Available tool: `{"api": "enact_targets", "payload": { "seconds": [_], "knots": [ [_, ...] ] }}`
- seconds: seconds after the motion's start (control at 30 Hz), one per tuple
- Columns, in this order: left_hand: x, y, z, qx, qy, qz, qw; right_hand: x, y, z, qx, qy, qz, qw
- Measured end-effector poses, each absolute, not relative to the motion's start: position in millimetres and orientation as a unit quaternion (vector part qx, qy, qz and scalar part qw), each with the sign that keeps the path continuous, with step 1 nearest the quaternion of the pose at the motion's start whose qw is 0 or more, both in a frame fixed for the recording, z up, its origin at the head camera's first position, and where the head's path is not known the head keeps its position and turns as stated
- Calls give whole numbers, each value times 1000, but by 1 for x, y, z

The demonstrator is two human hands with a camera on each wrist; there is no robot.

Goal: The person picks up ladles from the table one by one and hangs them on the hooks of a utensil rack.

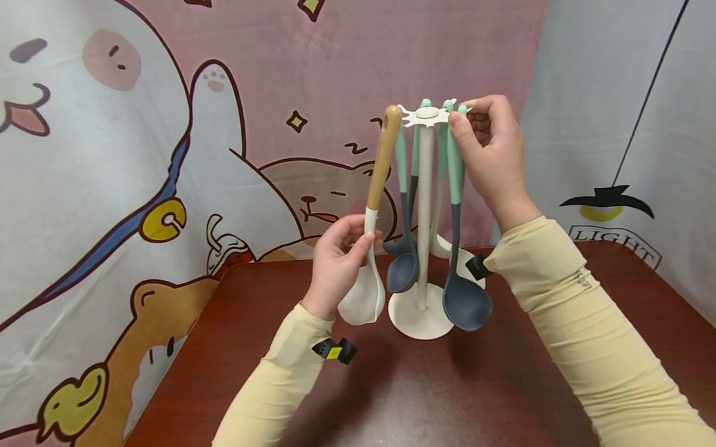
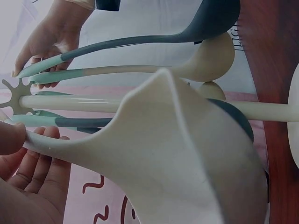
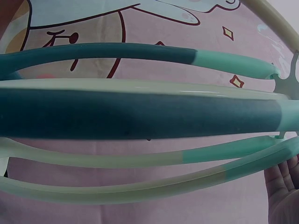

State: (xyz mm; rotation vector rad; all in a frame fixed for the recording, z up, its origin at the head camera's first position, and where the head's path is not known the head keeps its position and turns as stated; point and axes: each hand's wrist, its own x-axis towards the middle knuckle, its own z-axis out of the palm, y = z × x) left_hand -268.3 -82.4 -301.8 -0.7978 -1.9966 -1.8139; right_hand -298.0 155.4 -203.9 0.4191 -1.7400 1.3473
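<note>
In the head view my left hand (image 1: 338, 254) pinches the neck of a white ladle (image 1: 366, 292) with a wooden handle. The ladle tilts beside a cream utensil stand (image 1: 427, 214), its handle end close to the stand's hooked top. My right hand (image 1: 497, 149) is at that top, thumb and fingers pinching the mint handle of a dark grey ladle (image 1: 467, 302). The left wrist view shows the white ladle's spouted bowl (image 2: 187, 149) up close. In the right wrist view my right hand (image 3: 282, 191) is partly hidden behind mint handles.
Several other mint-handled utensils hang around the pole, among them a small dark grey spoon (image 1: 402, 272) and a cream one (image 1: 444, 247). The stand's round base (image 1: 405, 320) rests on a reddish-brown table (image 1: 423, 392). A printed cartoon cloth (image 1: 434, 43) hangs behind.
</note>
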Motion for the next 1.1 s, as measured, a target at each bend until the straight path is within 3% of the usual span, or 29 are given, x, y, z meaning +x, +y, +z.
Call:
{"api": "enact_targets", "payload": {
  "seconds": [0.7,1.1],
  "knots": [
    [-267,-65,-310,-293,-698,-634,157,-298,155,-204,166,-704,539,431],
    [-264,-52,-313,-300,-683,-656,115,-295,155,-202,160,-710,543,418]
  ]
}}
